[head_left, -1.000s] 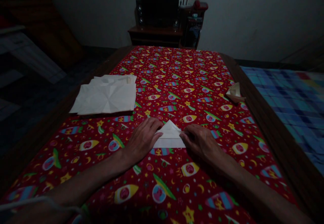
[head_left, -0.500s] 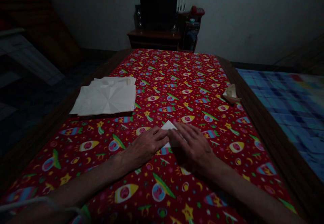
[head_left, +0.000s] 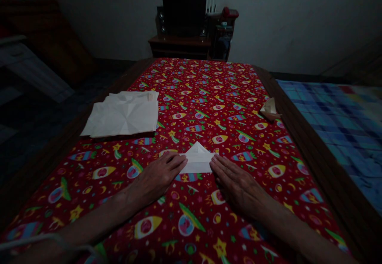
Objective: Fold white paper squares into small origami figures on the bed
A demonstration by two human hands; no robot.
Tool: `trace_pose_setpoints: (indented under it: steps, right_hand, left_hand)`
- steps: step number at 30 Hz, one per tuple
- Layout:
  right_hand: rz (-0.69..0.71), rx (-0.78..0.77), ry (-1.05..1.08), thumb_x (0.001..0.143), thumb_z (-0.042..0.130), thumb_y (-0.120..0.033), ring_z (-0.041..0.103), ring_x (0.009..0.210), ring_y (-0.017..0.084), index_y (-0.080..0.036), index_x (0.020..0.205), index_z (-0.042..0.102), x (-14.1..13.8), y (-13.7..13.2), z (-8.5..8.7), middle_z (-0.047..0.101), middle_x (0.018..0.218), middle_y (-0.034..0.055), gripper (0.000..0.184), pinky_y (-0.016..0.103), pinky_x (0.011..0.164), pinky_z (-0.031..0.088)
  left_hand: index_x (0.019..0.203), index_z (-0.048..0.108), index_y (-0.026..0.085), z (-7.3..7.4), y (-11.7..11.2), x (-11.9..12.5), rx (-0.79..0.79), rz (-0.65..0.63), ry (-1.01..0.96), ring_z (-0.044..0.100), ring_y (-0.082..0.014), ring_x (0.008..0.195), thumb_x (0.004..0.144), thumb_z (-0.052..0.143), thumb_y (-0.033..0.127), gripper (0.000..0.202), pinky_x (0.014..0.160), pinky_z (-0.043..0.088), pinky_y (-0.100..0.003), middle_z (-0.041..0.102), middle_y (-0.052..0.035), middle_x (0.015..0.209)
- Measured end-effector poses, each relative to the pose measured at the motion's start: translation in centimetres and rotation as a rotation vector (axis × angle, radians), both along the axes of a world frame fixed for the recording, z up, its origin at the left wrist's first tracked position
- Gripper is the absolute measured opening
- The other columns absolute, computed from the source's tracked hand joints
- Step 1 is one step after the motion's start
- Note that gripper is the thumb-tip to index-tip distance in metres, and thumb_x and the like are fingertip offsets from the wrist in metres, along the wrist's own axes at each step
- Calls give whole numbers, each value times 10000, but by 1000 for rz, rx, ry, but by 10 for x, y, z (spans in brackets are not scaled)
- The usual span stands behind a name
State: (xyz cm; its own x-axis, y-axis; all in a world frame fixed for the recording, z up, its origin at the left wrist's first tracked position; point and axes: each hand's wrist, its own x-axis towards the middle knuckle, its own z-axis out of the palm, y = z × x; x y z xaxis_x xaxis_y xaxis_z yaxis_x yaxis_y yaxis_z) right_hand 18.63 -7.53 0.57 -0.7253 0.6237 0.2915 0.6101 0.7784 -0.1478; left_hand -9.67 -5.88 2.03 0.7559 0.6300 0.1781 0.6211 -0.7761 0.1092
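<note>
A folded piece of white paper (head_left: pixel 197 167) lies on the red patterned tablecloth, with a triangular peak at its far edge and a straight band along the near side. My left hand (head_left: pixel 162 172) rests its outstretched fingertips on the left end of that band. At the other end, my right hand (head_left: pixel 235 178) lies with its fingers straight and close together, tips touching the paper. Both hands are open and press from above; the outer ends of the band are partly hidden beneath the fingers.
Creased white sheets (head_left: pixel 125 115) are stacked at the left of the tablecloth (head_left: pixel 191 204). A small folded paper piece (head_left: pixel 270 109) stands near the right table edge. A white cable (head_left: pixel 44 237) crosses my left forearm. Beyond the table is a dark monitor (head_left: pixel 184 13).
My hands have moved apart from the middle of the paper to its two ends. More of the peak and the band now shows between them.
</note>
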Motion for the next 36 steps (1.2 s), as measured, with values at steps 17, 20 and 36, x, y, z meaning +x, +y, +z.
trace_pose_setpoints:
  steps: [17,20,36]
  right_hand:
    - [-11,149,27,825,427,-79,416,1262,282,-23,1275,461,-2,1,-5,555,1248,193,455,447,1026,421]
    - [-7,153,49,811,435,-65,425,1257,272,-48,1272,469,-1,1,-6,566,1239,178,463,448,1020,425]
    - [-124,426,11,854,519,-165,592,801,218,-71,1150,561,-45,6,23,665,853,106,313,347,654,450]
  left_hand:
    - [994,544,134,9,20,21,-15,271,-149,504,-219,896,905,452,325,229,800,454,-366,548,-90,955]
    - [882,544,131,5,26,23,-15,298,-137,497,-208,839,909,424,351,252,761,431,-340,542,-82,889]
    - [570,488,150,18,32,33,-733,410,-514,378,-81,493,789,455,425,353,460,266,-191,410,51,526]
